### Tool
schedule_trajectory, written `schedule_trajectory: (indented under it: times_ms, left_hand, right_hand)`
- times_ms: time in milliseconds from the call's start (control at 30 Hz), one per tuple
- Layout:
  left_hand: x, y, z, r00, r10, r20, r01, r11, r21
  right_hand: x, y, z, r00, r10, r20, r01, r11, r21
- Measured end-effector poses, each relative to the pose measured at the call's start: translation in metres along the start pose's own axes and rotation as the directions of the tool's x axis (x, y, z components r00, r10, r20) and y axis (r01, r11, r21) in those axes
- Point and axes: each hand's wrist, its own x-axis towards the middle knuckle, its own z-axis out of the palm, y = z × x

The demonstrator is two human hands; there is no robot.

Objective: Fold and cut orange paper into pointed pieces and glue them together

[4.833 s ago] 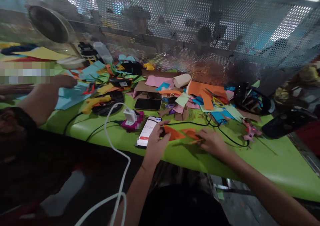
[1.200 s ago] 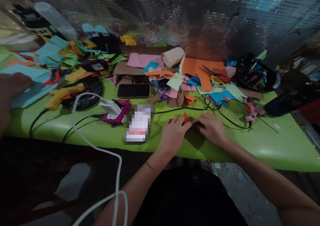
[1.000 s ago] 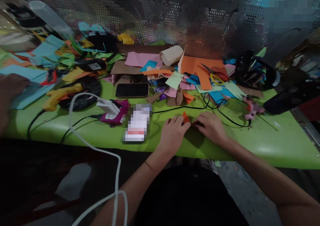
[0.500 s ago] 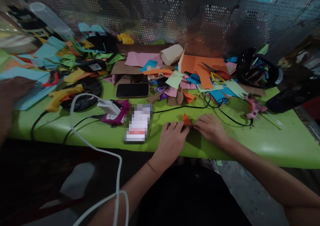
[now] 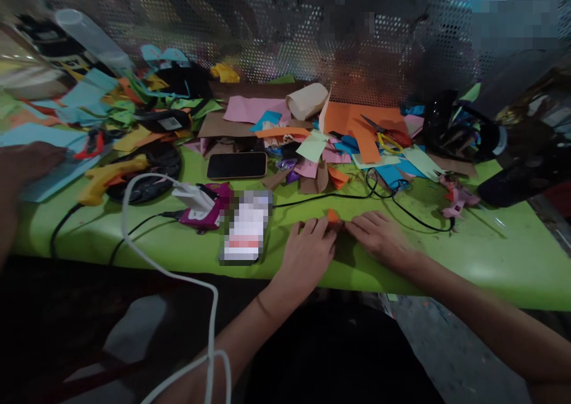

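Observation:
Low over the front of the green tabletop (image 5: 446, 261), a small piece of orange paper (image 5: 332, 215) pokes up between my hands. My left hand (image 5: 310, 246) is closed on it, with the fingers bent over its near side. My right hand (image 5: 379, 237) meets it from the other side, thumb and fingertips pinched together at its edge. Most of the paper is hidden behind the fingers, so its full shape does not show. A phone with a lit screen (image 5: 245, 228) lies to the left of my left hand.
Coloured paper scraps (image 5: 312, 145) and scissors (image 5: 383, 136) lie along the back. A dark phone (image 5: 236, 165), a magenta power adapter (image 5: 207, 207), a yellow glue gun (image 5: 111, 178) and a pink glue gun (image 5: 459, 199) with a black cord surround the hands. Another person's hand (image 5: 33, 160) rests at far left.
Less of the orange paper shows above my fingers now. My hands stay close together in nearly the same spot, and the view has shifted slightly.

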Motion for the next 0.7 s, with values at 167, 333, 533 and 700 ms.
schedule_trajectory:
  times_ms: [167,333,533,700]
  left_hand:
    - [-0.001,-0.009,0.004,0.999,-0.02,-0.029,0.016,0.993,-0.118]
    - [-0.012,-0.025,0.004,0.94,-0.306,-0.151,0.171,0.805,-0.568]
    - [-0.012,-0.026,0.001,0.891,-0.434,-0.13,0.19,0.62,-0.761]
    - [0.0,-0.023,0.001,0.915,-0.388,-0.113,0.141,0.57,-0.81]
  right_hand:
    - [-0.002,0.001,0.004,0.998,0.06,-0.034,-0.061,0.998,-0.016]
    - [-0.004,0.002,0.003,0.989,0.103,-0.105,-0.106,0.994,-0.019]
    - [-0.003,0.007,-0.003,0.953,0.283,-0.108,-0.247,0.932,0.265]
    - [0.001,0.009,-0.006,0.88,0.475,0.002,-0.381,0.704,0.599]
